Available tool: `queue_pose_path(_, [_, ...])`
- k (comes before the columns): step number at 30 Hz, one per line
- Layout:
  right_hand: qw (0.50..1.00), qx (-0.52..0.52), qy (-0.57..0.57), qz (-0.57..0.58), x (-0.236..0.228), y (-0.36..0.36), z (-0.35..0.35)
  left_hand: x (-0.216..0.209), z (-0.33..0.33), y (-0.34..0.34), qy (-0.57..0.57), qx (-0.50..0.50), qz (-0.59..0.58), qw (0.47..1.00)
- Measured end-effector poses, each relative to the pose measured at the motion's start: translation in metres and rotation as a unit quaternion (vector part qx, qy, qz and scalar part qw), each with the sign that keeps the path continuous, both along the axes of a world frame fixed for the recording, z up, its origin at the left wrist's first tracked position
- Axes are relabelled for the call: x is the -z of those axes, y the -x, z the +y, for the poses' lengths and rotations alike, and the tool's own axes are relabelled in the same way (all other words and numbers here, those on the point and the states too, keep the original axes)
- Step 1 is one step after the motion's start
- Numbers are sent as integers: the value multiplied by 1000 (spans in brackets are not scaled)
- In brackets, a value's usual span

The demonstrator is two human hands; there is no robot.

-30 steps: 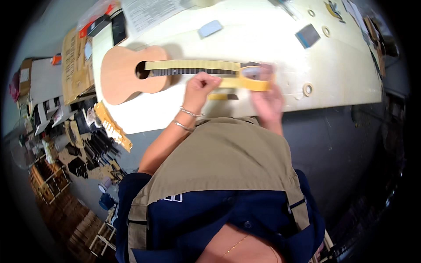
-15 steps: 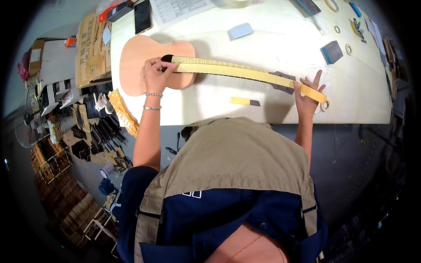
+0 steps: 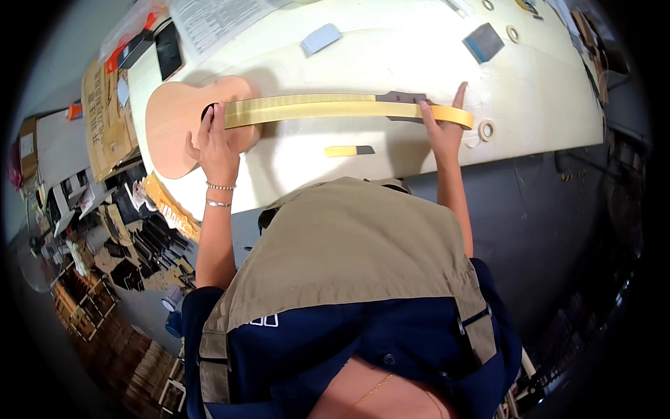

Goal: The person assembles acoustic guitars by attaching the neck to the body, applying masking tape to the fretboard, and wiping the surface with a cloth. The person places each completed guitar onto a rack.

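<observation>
A small unfinished guitar (image 3: pixel 171 133) with a pale wood body lies on the white table, its neck pointing right. Yellow masking tape (image 3: pixel 314 110) runs along the fretboard, from beside the dark soundhole to the brown headstock (image 3: pixel 399 98). My left hand (image 3: pixel 216 152) rests at the soundhole end, fingers spread and fingertips at the tape's end. At the headstock, my right hand (image 3: pixel 444 138) holds the roll of yellow masking tape (image 3: pixel 462 117), thumb on the strip and a finger stretched past the roll. Most of the frets are covered.
On the table are a yellow-and-dark-grey flat tool (image 3: pixel 342 151), a light blue pad (image 3: pixel 321 38), a grey-blue block (image 3: pixel 483 43) and a small tape ring (image 3: pixel 486 130). A phone (image 3: pixel 167 49) and printed sheet (image 3: pixel 216 21) lie at the back left; cardboard (image 3: pixel 108 129) stands left.
My left hand has gone from pinching the tape's end to spread fingers on it. The strip now lies lower across the fretboard. The whole view has shifted and turned slightly.
</observation>
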State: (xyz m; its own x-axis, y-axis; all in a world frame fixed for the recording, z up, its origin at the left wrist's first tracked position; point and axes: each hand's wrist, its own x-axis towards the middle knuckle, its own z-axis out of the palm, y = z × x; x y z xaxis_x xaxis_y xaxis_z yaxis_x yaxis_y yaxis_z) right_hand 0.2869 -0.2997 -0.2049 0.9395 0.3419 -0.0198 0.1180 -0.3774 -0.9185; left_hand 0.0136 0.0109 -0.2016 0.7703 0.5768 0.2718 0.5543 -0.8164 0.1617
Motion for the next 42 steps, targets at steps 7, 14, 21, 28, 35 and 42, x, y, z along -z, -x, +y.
queue_pose_path(7, [994,4,81,-76,6,-2,1,-3,-29,-10,-63,35,118,990])
queue_pose_path(14, [995,15,54,-81,25,3,5,-11,-132,-101,125,174,131,968])
queue_pose_path(21, [991,74,-111,15,37,13,10,4,-165,-125,80,328,209,918])
queue_pose_path(28, [997,47,-67,-10,47,9,5,-15,-142,-126,387,164,44,906])
queue_pose_path(35, [997,51,-39,-45,46,9,6,-14,-144,-155,598,17,-118,793])
queue_pose_path(42, [997,52,-23,-57,41,9,6,-12,-153,-163,568,-14,-129,813])
